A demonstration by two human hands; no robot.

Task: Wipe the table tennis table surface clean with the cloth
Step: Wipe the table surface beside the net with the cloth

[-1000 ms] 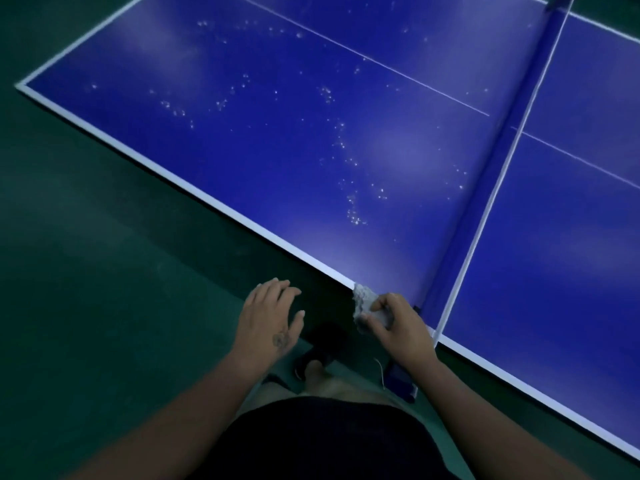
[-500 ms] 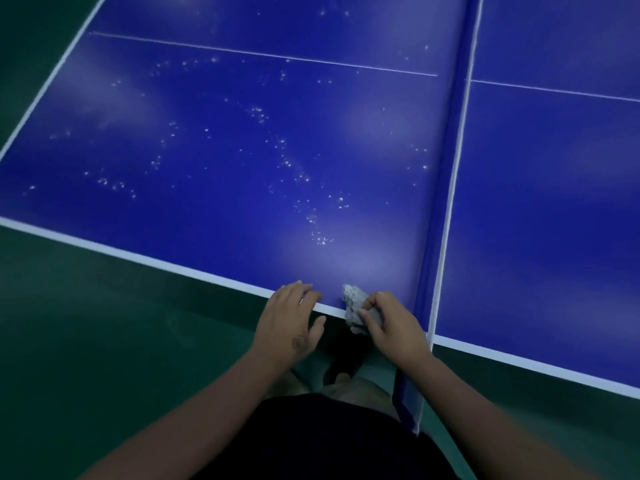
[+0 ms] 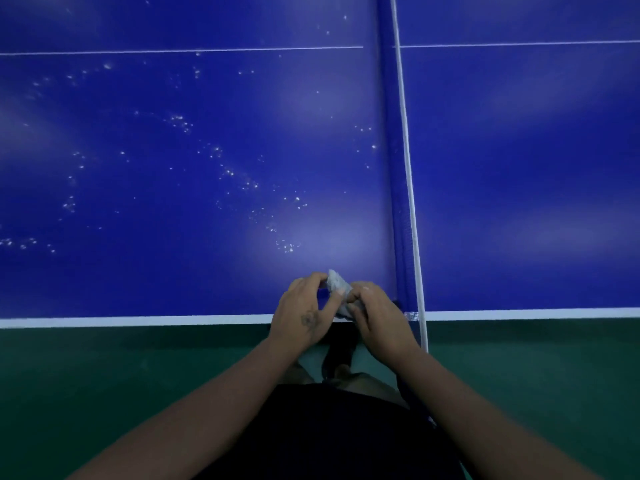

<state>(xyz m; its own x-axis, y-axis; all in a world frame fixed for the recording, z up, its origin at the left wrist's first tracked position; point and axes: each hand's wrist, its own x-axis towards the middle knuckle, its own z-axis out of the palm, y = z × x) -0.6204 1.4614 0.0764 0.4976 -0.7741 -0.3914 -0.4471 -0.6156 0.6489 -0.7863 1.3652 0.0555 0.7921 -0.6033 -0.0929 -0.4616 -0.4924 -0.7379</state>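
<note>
Both hands, left hand and right hand, pinch the bunched cloth at the table edge, seemingly readying it; next, sweep across the droplets.

Blue table tennis table, white line along the near edge, thin white centre line running left-right across the top. Net with a white top band crosses the table from near edge to far, right of middle. Scattered pale droplets speckle the left half, thickest in a trail toward the near edge. Right half shows none. Green floor below the table.
</note>
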